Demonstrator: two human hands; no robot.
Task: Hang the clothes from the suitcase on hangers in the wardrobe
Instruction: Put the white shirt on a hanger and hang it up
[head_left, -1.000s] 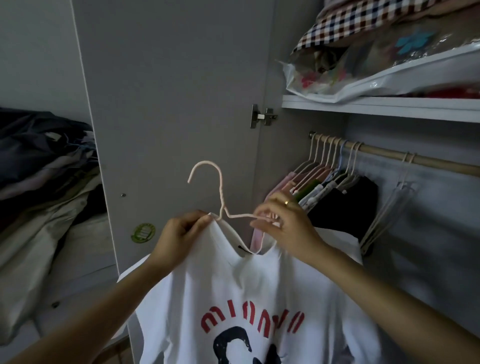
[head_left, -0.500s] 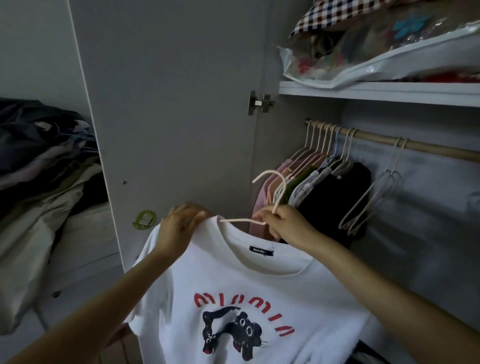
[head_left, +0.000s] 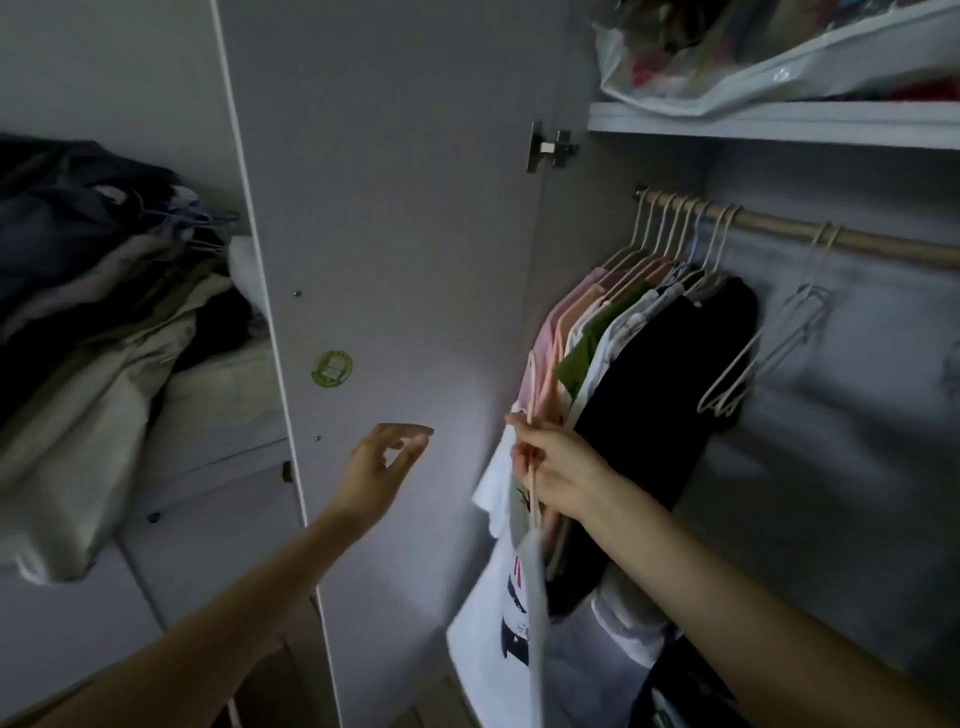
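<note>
Now left hand (head_left: 384, 467) released, shirt (head_left: 501, 613) apparently edge-on

We face a dim room: a pale open door panel (head_left: 395, 260) with a green sticker (head_left: 332, 368), a white shelf (head_left: 779, 122) above, grey walls (head_left: 104, 78).

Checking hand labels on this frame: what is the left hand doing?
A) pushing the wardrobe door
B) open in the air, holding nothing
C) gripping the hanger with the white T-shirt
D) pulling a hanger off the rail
B: the left hand is spread in front of the wardrobe door with nothing in it, while the right hand alone grips the hanger carrying the white T-shirt.
</note>
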